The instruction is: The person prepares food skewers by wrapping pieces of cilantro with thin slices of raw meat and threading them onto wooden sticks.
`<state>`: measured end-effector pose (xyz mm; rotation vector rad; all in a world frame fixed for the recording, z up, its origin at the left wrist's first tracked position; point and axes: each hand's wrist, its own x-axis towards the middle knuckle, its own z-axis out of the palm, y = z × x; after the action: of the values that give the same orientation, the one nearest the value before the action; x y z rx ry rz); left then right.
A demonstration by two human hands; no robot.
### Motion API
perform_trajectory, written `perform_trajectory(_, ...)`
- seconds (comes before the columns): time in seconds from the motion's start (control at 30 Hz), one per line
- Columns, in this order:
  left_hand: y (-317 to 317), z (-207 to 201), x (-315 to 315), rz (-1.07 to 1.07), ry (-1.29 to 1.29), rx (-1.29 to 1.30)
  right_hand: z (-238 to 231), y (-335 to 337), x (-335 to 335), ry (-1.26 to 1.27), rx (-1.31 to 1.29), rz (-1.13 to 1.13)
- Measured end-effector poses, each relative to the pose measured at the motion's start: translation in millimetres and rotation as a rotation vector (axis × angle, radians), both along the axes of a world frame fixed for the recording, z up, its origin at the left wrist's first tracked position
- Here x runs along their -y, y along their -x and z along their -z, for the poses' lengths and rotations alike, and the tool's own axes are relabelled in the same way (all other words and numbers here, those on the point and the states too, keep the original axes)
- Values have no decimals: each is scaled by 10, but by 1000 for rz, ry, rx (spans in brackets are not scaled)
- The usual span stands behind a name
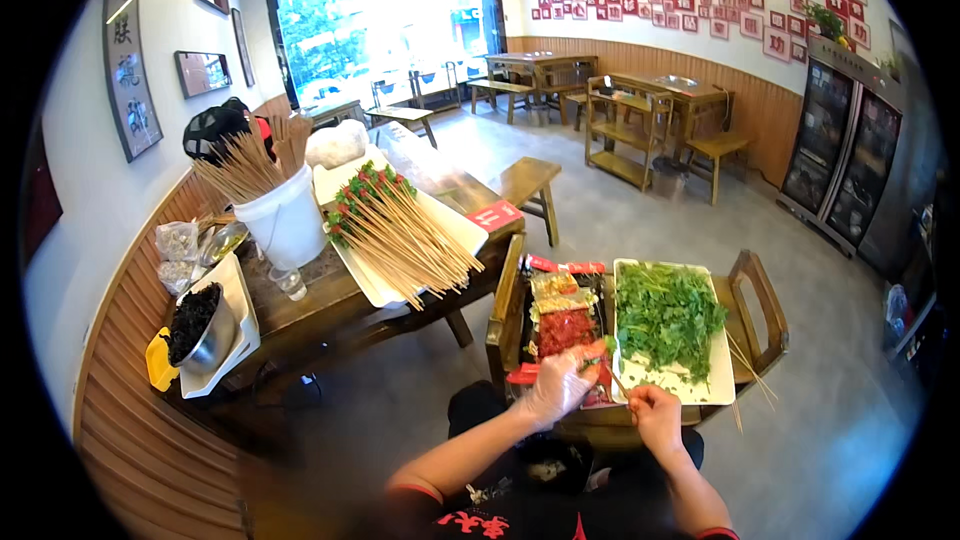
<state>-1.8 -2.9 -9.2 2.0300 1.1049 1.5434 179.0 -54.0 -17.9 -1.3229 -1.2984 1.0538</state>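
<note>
My left hand [562,387], in a clear plastic glove, is closed on a slice of red meat [598,349] with a bit of green leaf at it. Bare and closed, my right hand [656,417] pinches a thin wooden skewer [618,382] whose upper end reaches toward the left fingers. Whether the skewer pierces the meat is too small to tell. Just beyond my left hand, red meat [566,331] lies in a dark tray. Beside it, a white tray [720,388] bears a heap of green leafy herbs [668,315]. Both trays rest on a wooden chair [760,305].
On the wooden table [305,302] at left, many finished skewers [410,230] lie on a white tray. A white bucket [282,220] of bare sticks and a metal bowl [222,340] of dark food stand nearby. Loose sticks [752,370] jut past the chair's right side. A bench [528,185] stands beyond.
</note>
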Motion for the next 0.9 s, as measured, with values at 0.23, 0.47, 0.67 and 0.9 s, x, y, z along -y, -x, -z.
perform_trajectory(0.23, 70, -122, -54, 27, -44, 7, -89, 150, -44, 70, -60, -32)
perform_trajectory(0.47, 22, -108, -4, 65, 106, 73, -218, 7, -65, 388, -502, -269)
perform_trajectory(0.67, -39, -116, 45, 138, 190, 188, -261, -17, -72, 346, -513, -331)
perform_trajectory(0.9, -23, -137, 48, 201, 323, 430, -123, -263, 48, 390, -500, -444)
